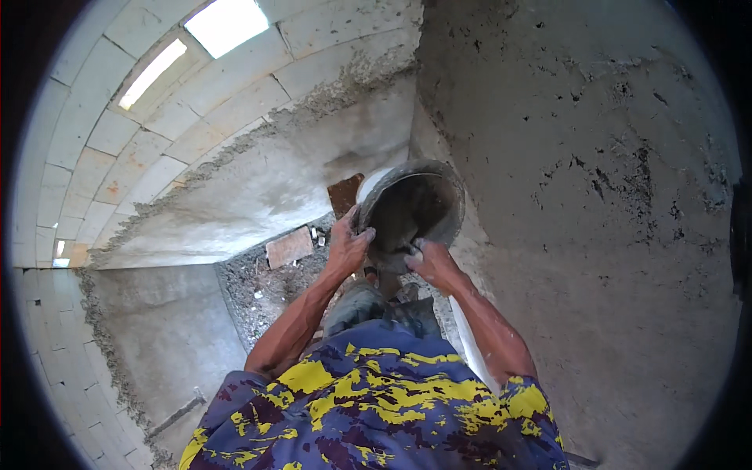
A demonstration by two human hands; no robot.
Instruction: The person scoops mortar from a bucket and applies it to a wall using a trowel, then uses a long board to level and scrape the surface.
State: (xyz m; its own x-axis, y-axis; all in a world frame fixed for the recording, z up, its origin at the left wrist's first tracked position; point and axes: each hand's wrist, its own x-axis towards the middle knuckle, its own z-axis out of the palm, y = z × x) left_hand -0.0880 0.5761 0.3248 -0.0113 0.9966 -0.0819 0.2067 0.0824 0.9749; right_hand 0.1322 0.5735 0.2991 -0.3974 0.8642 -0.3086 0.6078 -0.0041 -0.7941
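The left hand (348,244) grasps the left side of the rim of a bucket (423,167), its thumb over the edge. The right hand (432,265) has its fingers curled at the near right part of the rim; I cannot tell whether they clasp the rim or something inside. The bucket is in front of the person's legs, its mouth turned up toward the head, its inside coated grey; whether its base touches the floor (247,294) is hidden. Just beside its left side is a brown slab (343,196). A reddish brick (289,247) lies on the rubble-strewn floor, near the edge along the pale wall (313,164).
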